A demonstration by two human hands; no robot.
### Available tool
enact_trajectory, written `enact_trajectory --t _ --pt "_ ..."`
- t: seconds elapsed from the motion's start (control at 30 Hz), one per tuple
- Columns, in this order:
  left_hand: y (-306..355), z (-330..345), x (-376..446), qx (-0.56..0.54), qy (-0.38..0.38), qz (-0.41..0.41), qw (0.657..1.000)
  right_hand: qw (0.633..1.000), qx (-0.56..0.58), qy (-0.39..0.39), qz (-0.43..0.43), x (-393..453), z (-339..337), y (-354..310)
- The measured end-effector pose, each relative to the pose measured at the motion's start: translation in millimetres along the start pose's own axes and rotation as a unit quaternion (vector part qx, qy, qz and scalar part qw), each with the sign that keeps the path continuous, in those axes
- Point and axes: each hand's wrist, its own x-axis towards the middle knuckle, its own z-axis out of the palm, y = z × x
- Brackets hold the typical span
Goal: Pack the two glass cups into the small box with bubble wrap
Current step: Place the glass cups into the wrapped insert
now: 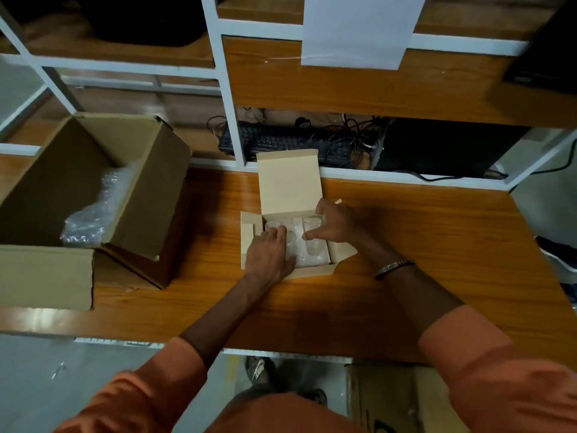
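The small cardboard box (288, 182) lies open on the wooden table, its lid flap standing up at the back. Inside it lie two clear glass cups on bubble wrap (307, 260). The right cup (313, 245) is plain to see; the left cup (292, 242) is mostly hidden under my left hand (270, 254), which rests on it with the fingers laid flat. My right hand (335, 223) hovers over the box's right side, fingers spread, touching the right cup's rim and the box edge.
A large open cardboard box (146, 195) with more bubble wrap (90, 217) stands at the left. Behind the table, white-framed shelves (224, 98) hold a black keyboard (281, 142) and cables. Another carton (384, 398) sits on the floor below.
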Motion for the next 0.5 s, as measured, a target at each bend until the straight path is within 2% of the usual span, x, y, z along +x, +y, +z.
enact_trajectory --t 0.07,0.17,0.27,0.5 --pt "-0.5 -2.5 3.6 0.061 -0.006 0.001 0.998 0.999 -0.029 -0.016 0.000 4.9 -0.4 -1.3" --pt "-4.0 -5.8 9.4 0.095 -0.026 -0.005 0.995 0.998 -0.064 -0.027 0.008 13.5 0.8 -5.8" --pt "-6.2 -8.1 14.9 0.104 -0.057 0.013 0.993 0.994 -0.100 -0.044 0.014 21.3 6.5 -9.7" --pt "-22.4 -28.1 29.5 0.082 -0.190 0.088 0.974 0.986 -0.156 -0.061 -0.018 28.9 21.4 -7.0"
